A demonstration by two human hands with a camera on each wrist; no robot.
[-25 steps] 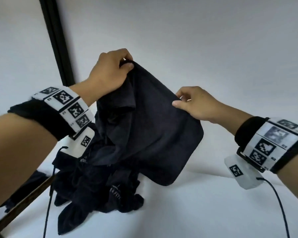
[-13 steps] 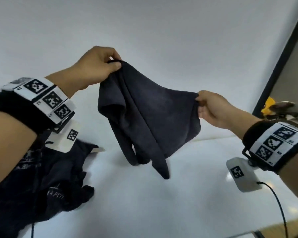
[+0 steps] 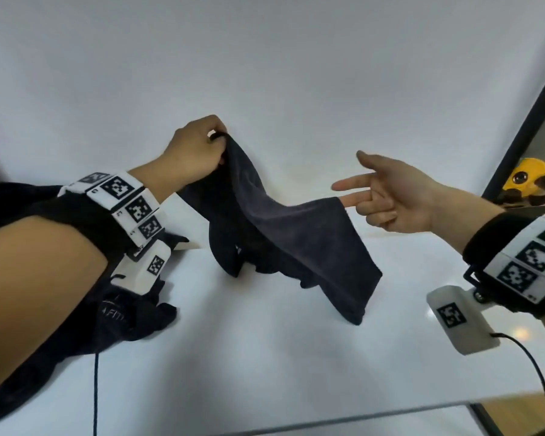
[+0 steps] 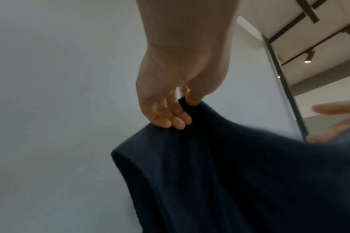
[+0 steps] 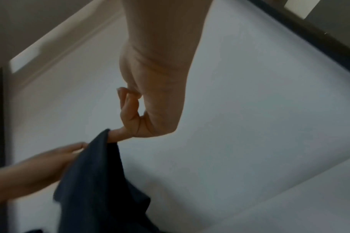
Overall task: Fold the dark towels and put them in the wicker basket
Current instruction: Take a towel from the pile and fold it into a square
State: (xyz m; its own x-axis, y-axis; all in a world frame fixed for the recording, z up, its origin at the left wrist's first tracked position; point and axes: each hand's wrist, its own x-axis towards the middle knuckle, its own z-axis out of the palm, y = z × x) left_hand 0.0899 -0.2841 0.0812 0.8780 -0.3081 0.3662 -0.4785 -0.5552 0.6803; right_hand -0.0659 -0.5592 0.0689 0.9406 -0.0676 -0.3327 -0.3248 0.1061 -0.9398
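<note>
Holding one dark towel (image 3: 283, 228) up unfolded, left hand (image 3: 192, 149) pinching a corner, right hand (image 3: 397, 196) loose-fingered, pile (image 3: 76, 325) at the desk's (image 3: 296, 357) left edge waiting, basket unseen.

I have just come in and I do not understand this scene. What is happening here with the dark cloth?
A person is handling one dark blue-grey towel above a white table. The left hand grips its top corner and holds it up. The right hand is open, with only straight fingertips at the opposite edge. The towel hangs unfolded, its lower end about at the table. A heap of more dark cloth lies under the left arm. No wicker basket is in view.
</note>
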